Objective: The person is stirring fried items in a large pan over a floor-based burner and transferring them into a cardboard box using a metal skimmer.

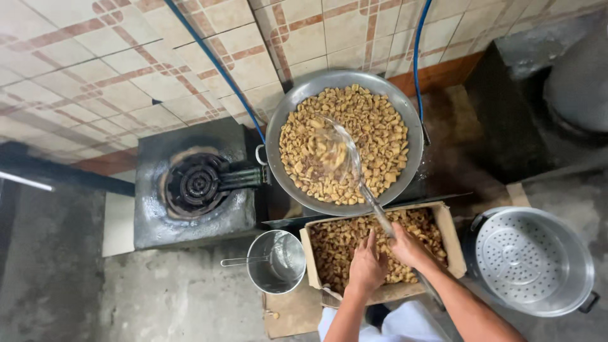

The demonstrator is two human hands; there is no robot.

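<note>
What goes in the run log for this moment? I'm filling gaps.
left hand: on skimmer handle | right hand: on same handle | skimmer: over wok of fried pieces | cardboard box: below hands

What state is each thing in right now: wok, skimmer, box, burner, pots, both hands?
Wok: full of golden fried pieces.
Skimmer: loaded, raised over wok.
Cardboard box: open, filled with pieces.
Burner: bare, no flame seen.
Small pot: empty.
Steamer pot: empty.
Left hand: on skimmer handle.
Right hand: gripping skimmer handle.
</note>
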